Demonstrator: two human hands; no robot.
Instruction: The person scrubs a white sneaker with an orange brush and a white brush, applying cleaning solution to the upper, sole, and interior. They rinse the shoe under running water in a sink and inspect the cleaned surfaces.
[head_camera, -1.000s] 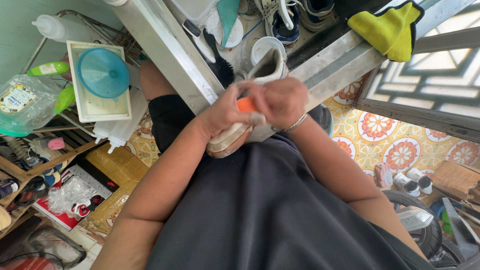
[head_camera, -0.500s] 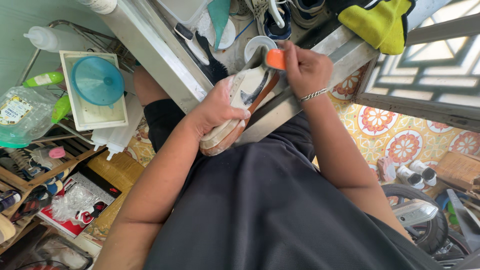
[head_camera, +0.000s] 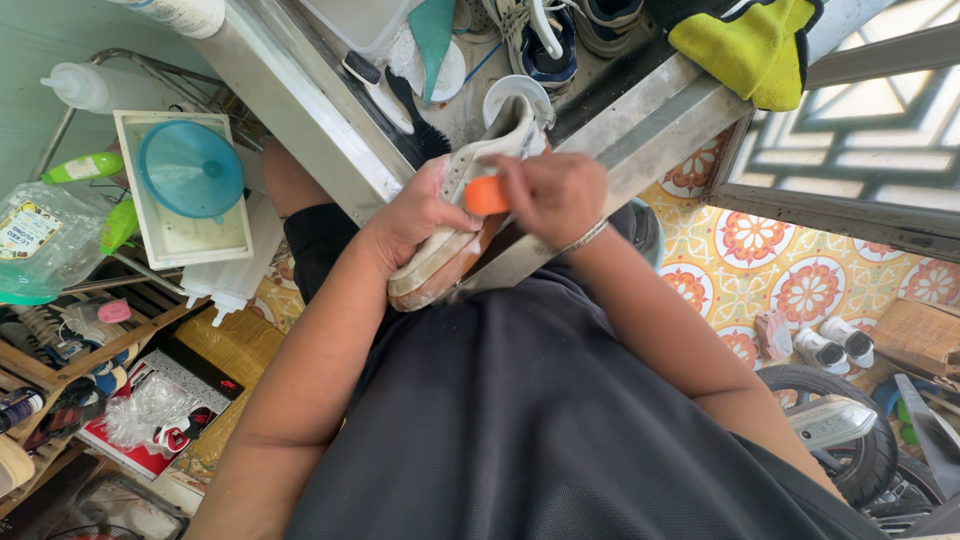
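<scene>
My left hand (head_camera: 415, 215) grips a worn white sneaker (head_camera: 445, 262) by its side, the sole turned toward me, resting against the metal sink edge (head_camera: 640, 125). My right hand (head_camera: 550, 195) is closed around an orange-handled brush (head_camera: 486, 196) and presses it onto the sneaker's upper. A metal bracelet sits on my right wrist.
In the sink lie a black brush (head_camera: 418, 125), a white cup (head_camera: 512, 92), more sneakers (head_camera: 545, 40) and a teal scraper. A yellow cloth (head_camera: 745, 40) hangs on the rim. To the left stand a blue funnel (head_camera: 190, 170) in a tray and squeeze bottles. A patterned tile floor lies below on the right.
My right hand lifted the brush up toward the shoe's far end half a second ago and has now come back down onto the middle of the sneaker. My left hand kept its grip.
</scene>
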